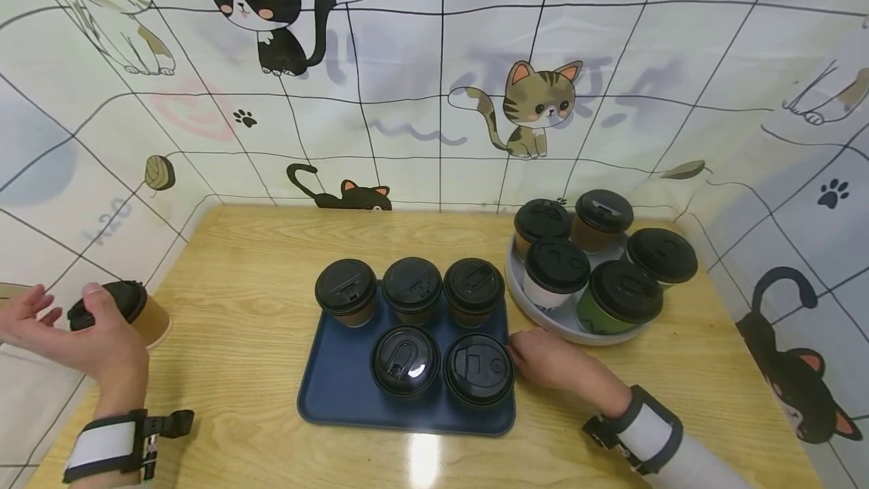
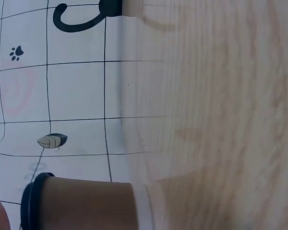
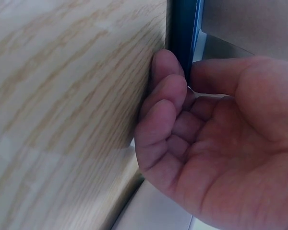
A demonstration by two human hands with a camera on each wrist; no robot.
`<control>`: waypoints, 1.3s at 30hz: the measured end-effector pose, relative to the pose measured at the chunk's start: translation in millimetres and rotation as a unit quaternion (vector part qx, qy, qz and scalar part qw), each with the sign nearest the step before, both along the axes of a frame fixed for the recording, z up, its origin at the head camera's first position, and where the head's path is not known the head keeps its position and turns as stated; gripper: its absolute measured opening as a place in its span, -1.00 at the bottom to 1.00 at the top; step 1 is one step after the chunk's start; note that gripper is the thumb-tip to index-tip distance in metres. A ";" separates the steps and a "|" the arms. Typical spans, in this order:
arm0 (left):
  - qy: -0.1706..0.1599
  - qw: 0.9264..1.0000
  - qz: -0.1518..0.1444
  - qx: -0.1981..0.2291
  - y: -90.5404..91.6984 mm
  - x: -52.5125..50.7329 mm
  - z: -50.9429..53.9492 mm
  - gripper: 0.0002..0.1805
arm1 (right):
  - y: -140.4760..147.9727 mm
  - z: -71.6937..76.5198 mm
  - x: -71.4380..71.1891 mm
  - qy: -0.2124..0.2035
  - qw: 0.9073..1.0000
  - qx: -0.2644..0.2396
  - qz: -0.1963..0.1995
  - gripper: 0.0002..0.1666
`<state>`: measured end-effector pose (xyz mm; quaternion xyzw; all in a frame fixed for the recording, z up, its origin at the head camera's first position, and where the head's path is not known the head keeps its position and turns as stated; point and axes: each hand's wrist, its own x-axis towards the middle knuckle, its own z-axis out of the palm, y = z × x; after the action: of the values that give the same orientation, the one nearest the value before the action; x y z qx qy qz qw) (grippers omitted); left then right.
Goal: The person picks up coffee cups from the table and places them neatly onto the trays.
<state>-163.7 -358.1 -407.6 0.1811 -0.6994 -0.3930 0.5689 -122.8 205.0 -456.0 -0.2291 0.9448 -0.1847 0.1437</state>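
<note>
At the far left, my left hand is beside a brown paper cup with a black lid. Its fingers are spread loosely and its thumb crosses in front of the lid. The left wrist view shows the cup with its base toward the tabletop; whether it touches is unclear. My right hand pinches the right rim of a blue tray between thumb and fingers, as the right wrist view shows on the tray edge. Several black-lidded cups stand on the tray, its front-left corner bare.
A round grey plate at the back right bears several more lidded cups, including a green cup. It sits close behind my right hand. A cloth with cat drawings walls in the wooden table at the back and sides.
</note>
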 end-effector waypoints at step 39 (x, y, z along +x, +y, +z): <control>-0.056 0.888 -0.106 0.445 -18.8 -10.0 -35.9 0.30 | 2.3 -8.9 -2.2 -0.006 1.000 -0.003 0.000 -0.58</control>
<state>-173.7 -376.9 -443.5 0.3619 -0.4967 -0.7099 0.3439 -124.9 207.3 -464.9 -0.2285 0.9434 -0.1889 0.1488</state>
